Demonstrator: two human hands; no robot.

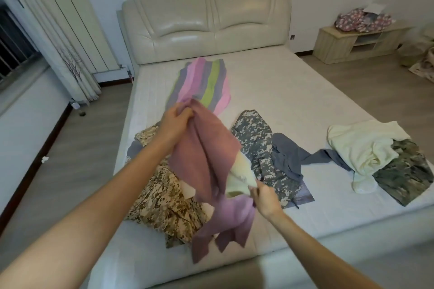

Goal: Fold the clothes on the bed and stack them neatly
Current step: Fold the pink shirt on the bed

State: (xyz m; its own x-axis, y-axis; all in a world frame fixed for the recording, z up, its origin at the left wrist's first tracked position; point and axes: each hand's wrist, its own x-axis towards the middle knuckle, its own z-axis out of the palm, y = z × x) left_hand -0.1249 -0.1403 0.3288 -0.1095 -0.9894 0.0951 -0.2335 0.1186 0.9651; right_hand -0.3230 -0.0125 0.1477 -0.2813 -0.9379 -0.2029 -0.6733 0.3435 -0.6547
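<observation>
Fingers (186, 113) of the left hand (175, 124) are curled tight round a bunched upper end of the mauve garment (204, 155), lifting it above the middle of the bed (293, 91). The right hand (265, 198), nearer and lower, pinches the same garment at its lower part, thumb and fingertips closed on the fabric. A cream cloth (238, 177) shows from under the mauve folds just at that pinch; whether it is caught in the grip too cannot be told. Between the two hands the garment hangs in long folds, and its paler lilac end droops below the right hand toward the near edge of the mattress.

Under and to the left of it lies a crumpled tan camouflage garment (162, 199). Just right of the held garment is a grey camouflage garment (257, 141), with a blue-grey garment (287, 158) touching its right side and trailing further right. At the right edge of the bed a cream garment (361, 148) lies partly over a dark green camouflage garment (406, 172). Far from the hands, toward the padded headboard (206, 23), a striped garment (204, 82) in pink, green and grey lies spread flat.

Beyond the bed on the right stands a low wooden cabinet (338, 42) with a floral bundle (359, 21) on top. Curtains (58, 37) hang at the far left.
</observation>
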